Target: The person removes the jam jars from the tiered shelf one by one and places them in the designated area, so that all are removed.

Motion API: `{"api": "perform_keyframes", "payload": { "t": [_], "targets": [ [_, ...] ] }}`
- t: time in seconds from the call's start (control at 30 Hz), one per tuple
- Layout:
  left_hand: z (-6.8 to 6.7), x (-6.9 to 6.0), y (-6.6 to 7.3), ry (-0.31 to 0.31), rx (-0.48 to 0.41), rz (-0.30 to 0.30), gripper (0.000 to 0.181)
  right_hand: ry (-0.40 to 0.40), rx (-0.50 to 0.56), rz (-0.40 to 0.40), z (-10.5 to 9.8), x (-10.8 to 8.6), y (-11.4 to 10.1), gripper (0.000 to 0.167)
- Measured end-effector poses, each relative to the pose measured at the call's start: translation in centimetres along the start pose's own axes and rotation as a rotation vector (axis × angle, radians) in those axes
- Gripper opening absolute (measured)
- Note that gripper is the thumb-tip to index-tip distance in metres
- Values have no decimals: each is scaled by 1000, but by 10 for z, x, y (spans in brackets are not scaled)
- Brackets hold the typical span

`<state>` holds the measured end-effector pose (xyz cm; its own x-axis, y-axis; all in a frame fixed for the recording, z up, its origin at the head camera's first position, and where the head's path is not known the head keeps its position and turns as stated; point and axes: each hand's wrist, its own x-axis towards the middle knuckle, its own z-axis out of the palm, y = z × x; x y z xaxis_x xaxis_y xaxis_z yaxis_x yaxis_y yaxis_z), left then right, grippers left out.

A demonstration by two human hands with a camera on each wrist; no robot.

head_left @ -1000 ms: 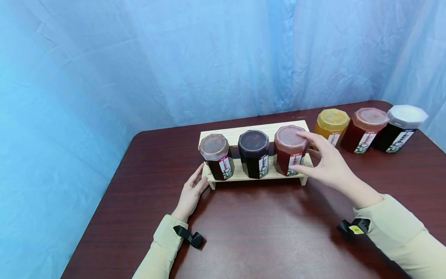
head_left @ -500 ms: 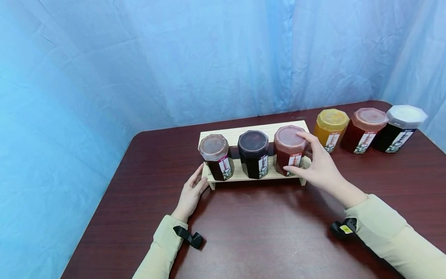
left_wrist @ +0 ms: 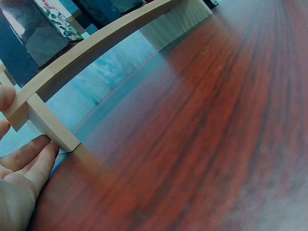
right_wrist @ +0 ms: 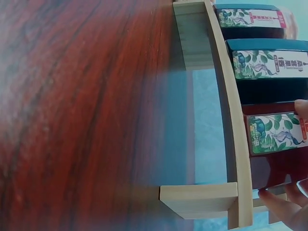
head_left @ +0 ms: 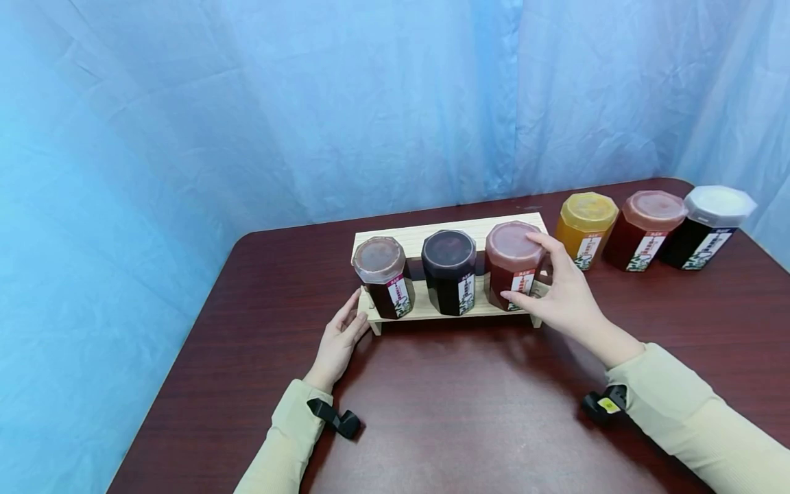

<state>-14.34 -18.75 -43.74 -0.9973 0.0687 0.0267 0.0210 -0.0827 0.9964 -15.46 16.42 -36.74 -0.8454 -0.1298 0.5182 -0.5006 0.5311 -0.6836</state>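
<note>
- The red jar [head_left: 509,266] is grasped between the thumb and fingers of the right hand [head_left: 564,293]; it is seen upright on the lower step of the wooden rack [head_left: 407,240], at its right end.
- The rack, set toward the desk's [head_left: 432,412] far edge, is touched at its left end by the left hand [head_left: 335,343], fingers unclenched.
- The step appears to be settling the jar; next, a gentle release would be called for, the dark jar [head_left: 449,274] left undisturbed.
</note>
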Motion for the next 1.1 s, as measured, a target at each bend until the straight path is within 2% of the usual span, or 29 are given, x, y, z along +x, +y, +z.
{"api": "perform_keyframes", "payload": {
  "t": [0.33, 0.53, 0.87, 1.1],
  "targets": [
    [0, 0, -1, 6, -12, 0, 53, 6, -5, 42, 0, 1, -6, 91],
    [-1, 1, -2, -2, -3, 11, 53, 15, -8, 37, 0, 2, -7, 90],
    [-1, 1, -2, 8, 7, -5, 53, 44, 46, 15, 3, 3, -5, 88],
    [-1, 2, -2, -1, 12, 8, 53, 75, 103, 28, -1, 3, -9, 88]
  ]
}}
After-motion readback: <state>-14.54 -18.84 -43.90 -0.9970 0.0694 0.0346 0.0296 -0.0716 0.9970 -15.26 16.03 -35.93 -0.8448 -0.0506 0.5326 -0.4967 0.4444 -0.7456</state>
